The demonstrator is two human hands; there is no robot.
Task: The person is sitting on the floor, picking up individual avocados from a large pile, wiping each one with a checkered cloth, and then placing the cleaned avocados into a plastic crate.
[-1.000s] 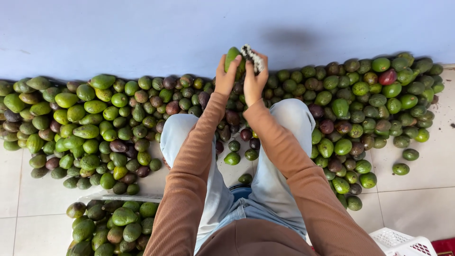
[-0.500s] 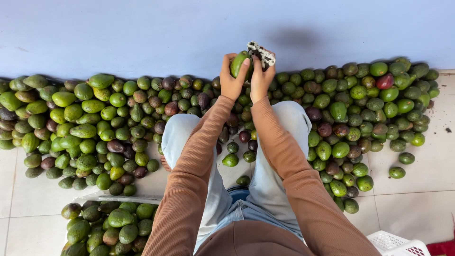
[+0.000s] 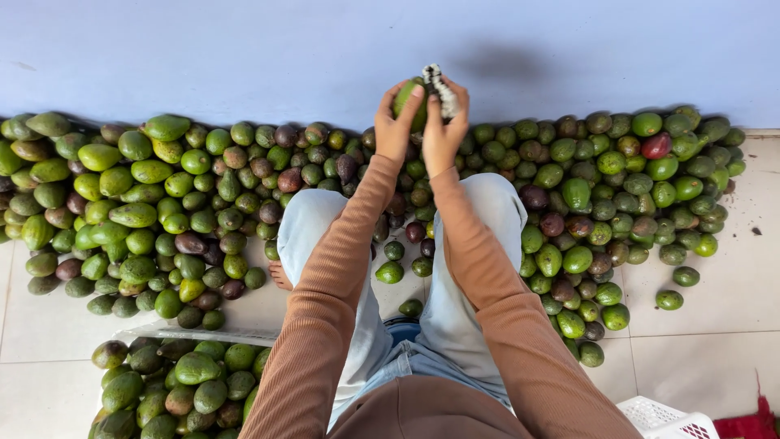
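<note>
My left hand (image 3: 396, 126) grips a green avocado (image 3: 409, 102) held up in front of me. My right hand (image 3: 444, 130) presses a small roll of black-and-white stickers (image 3: 439, 88) against the fruit's right side. Both hands are raised above my knees, close to the blue wall. A wide heap of green and dark purple avocados (image 3: 195, 191) lies on the floor under and around my hands.
A white crate (image 3: 183, 382) filled with avocados sits at my lower left. Another white basket (image 3: 666, 419) shows at the lower right next to a red cloth (image 3: 751, 423). Pale floor tiles (image 3: 731, 268) lie to the right. My bare foot (image 3: 280, 276) touches the heap.
Both hands stayed raised with the avocado and stickers, shifting slightly down and toward the centre. The fruit has turned a little in my left hand.
</note>
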